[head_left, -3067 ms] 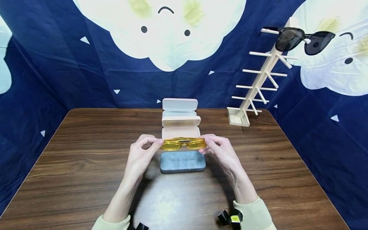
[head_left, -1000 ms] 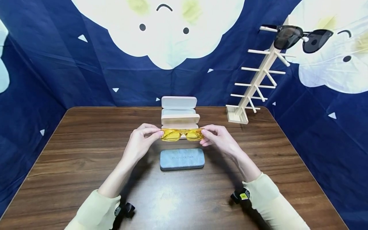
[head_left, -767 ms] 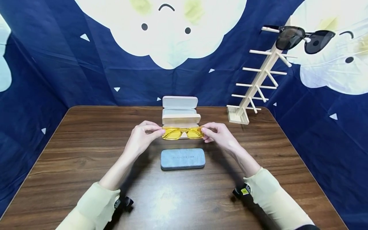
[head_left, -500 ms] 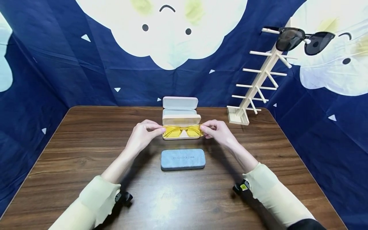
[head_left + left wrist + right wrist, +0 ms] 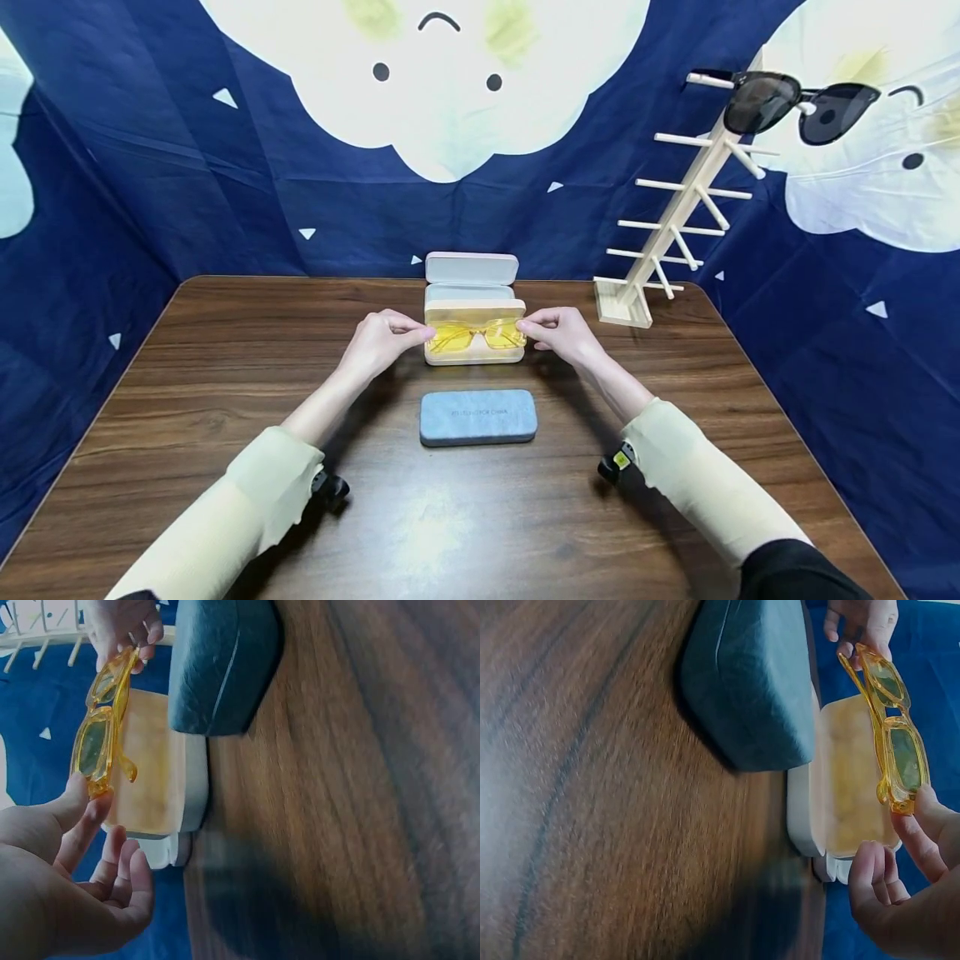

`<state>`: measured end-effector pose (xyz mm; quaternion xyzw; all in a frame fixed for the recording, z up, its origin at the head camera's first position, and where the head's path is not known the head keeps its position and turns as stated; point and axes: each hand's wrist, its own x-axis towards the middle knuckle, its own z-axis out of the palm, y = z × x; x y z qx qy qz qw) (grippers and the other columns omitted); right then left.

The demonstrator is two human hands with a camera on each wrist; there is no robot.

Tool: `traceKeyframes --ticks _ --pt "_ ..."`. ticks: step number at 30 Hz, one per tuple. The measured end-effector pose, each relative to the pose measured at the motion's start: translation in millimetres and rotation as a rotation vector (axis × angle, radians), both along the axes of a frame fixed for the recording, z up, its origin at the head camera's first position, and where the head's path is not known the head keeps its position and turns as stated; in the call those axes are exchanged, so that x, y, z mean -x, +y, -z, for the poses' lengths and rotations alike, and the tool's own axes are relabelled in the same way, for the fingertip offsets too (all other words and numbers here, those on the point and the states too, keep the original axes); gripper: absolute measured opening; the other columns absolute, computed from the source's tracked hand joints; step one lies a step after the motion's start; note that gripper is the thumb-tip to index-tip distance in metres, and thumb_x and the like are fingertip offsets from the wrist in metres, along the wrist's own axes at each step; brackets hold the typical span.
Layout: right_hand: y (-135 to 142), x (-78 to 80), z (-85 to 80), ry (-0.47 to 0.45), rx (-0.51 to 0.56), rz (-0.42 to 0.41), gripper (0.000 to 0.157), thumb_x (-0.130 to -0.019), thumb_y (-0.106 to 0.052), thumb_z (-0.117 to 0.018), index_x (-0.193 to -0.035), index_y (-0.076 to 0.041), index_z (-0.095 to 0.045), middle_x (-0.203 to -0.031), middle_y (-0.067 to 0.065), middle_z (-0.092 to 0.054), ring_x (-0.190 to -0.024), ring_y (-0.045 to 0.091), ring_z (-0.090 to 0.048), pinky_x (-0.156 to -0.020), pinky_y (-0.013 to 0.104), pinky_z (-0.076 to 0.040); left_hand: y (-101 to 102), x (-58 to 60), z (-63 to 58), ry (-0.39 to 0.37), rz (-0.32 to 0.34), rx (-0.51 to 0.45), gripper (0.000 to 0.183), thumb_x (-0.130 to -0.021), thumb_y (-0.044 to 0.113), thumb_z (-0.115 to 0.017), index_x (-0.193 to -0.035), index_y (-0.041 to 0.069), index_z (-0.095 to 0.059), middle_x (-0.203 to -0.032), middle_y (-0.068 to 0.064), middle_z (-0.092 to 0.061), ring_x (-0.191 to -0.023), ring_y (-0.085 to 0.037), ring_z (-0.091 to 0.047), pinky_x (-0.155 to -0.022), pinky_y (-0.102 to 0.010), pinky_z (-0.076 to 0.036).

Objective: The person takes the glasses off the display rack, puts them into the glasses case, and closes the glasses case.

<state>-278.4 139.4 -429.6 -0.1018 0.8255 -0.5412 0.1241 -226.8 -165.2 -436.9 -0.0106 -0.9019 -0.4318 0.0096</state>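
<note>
Yellow see-through sunglasses [image 5: 452, 337] with folded temples hang level between both hands. My left hand [image 5: 378, 343] pinches their left end between thumb and forefinger, its other fingers loosely curled in the left wrist view. At the right end, the thumb and forefinger of my right hand [image 5: 564, 335] pinch the frame. Directly beneath the glasses, an open pale pink eyeglass case [image 5: 475, 358] faces up, its lid raised at the back. The wrist views show a gap between the glasses [image 5: 906, 759] and the case's lining [image 5: 851, 780].
A closed blue-grey eyeglass case [image 5: 477, 417] lies in front of the open one. Behind stands another open case [image 5: 471, 268] with a pale lining. At the back right, a wooden peg rack [image 5: 678, 204] carries black sunglasses [image 5: 761, 104] near its top. Blue fabric hangs behind the table [image 5: 225, 367].
Both hands have carried the yellow sunglasses away from the body, from just behind the blue-grey case to over the open pink case. The cases and rack stay put.
</note>
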Motion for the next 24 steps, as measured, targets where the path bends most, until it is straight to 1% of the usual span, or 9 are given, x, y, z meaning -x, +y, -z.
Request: traceKeyframes --ticks 3,5,9,11,14,16,18,21,24 --pt "0 3.5 2.3 -0.004 -0.014 0.010 0.031 -0.097 -0.018 -0.072 -0.114 0.008 -0.073 -0.112 0.016 -0.078 -0.094 0.007 -0.069 -0.096 0.048 -0.060 0 6.0 2.7 -0.024 0.007 0.024 0.034 -0.091 0.042 -0.077 -0.105 0.011 -0.082 -0.120 -0.013 -0.076 -0.116 -0.030 -0.070 -0.098 -0.047 -0.055" --pt "0 5.1 3.9 -0.010 -0.028 0.017 0.030 -0.097 -0.018 -0.073 -0.114 0.007 -0.074 -0.111 0.015 -0.078 -0.094 0.006 -0.068 -0.095 0.046 -0.060 0 8.6 4.5 -0.036 0.016 0.044 0.035 -0.091 0.042 -0.076 -0.105 0.011 -0.082 -0.118 -0.012 -0.077 -0.116 -0.030 -0.070 -0.097 -0.046 -0.055" --pt "0 7.7 7.0 -0.017 -0.051 0.024 0.030 -0.096 -0.019 -0.074 -0.113 0.007 -0.074 -0.105 0.010 -0.079 -0.088 0.003 -0.066 -0.091 0.040 -0.060 0 11.6 7.0 -0.052 0.021 0.063 0.034 -0.091 0.043 -0.076 -0.104 0.012 -0.083 -0.116 -0.011 -0.078 -0.116 -0.029 -0.070 -0.097 -0.046 -0.055" --pt "0 8.5 8.1 -0.014 -0.063 0.021 0.030 -0.096 -0.019 -0.074 -0.112 0.006 -0.075 -0.102 0.006 -0.080 -0.085 0.001 -0.066 -0.089 0.038 -0.060 0 12.6 8.0 -0.063 0.018 0.055 0.034 -0.091 0.042 -0.076 -0.104 0.012 -0.083 -0.115 -0.011 -0.078 -0.117 -0.029 -0.070 -0.099 -0.047 -0.055" --pt "-1 9.6 8.7 -0.005 -0.079 0.018 0.029 -0.095 -0.019 -0.075 -0.110 0.006 -0.075 -0.097 0.004 -0.080 -0.082 0.004 -0.065 -0.085 0.035 -0.059 -1 14.8 7.1 -0.090 0.005 0.040 0.034 -0.091 0.042 -0.076 -0.105 0.012 -0.083 -0.118 -0.011 -0.077 -0.118 -0.028 -0.068 -0.100 -0.045 -0.054" --pt "-1 10.6 8.9 -0.001 -0.092 0.021 0.028 -0.094 -0.020 -0.076 -0.108 0.005 -0.076 -0.095 0.005 -0.080 -0.080 0.008 -0.065 -0.082 0.033 -0.058 0 16.6 6.2 -0.118 -0.010 0.025 0.035 -0.091 0.044 -0.076 -0.105 0.013 -0.083 -0.121 -0.011 -0.076 -0.114 -0.027 -0.068 -0.097 -0.042 -0.054" --pt "-1 12.1 9.9 0.001 -0.101 0.027 0.028 -0.094 -0.020 -0.077 -0.106 0.004 -0.076 -0.095 0.007 -0.080 -0.078 0.010 -0.065 -0.080 0.032 -0.058 0 18.2 5.4 -0.144 -0.019 0.017 0.036 -0.090 0.045 -0.075 -0.106 0.013 -0.082 -0.123 -0.011 -0.075 -0.106 -0.025 -0.067 -0.091 -0.038 -0.053" --pt "-1 14.9 12.7 -0.005 -0.118 0.039 0.026 -0.093 -0.020 -0.078 -0.104 0.003 -0.077 -0.096 0.011 -0.080 -0.076 0.011 -0.065 -0.077 0.030 -0.057 1 20.3 6.6 -0.173 -0.030 0.006 0.038 -0.090 0.046 -0.076 -0.107 0.013 -0.082 -0.122 -0.011 -0.075 -0.098 -0.023 -0.064 -0.085 -0.033 -0.050" --pt "-3 17.9 16.1 -0.012 -0.134 0.052 0.025 -0.092 -0.020 -0.079 -0.103 0.003 -0.077 -0.096 0.012 -0.079 -0.073 0.010 -0.063 -0.074 0.028 -0.056 0 21.4 9.2 -0.178 -0.028 0.010 0.038 -0.091 0.045 -0.076 -0.108 0.012 -0.082 -0.121 -0.011 -0.076 -0.103 -0.024 -0.064 -0.088 -0.034 -0.050"
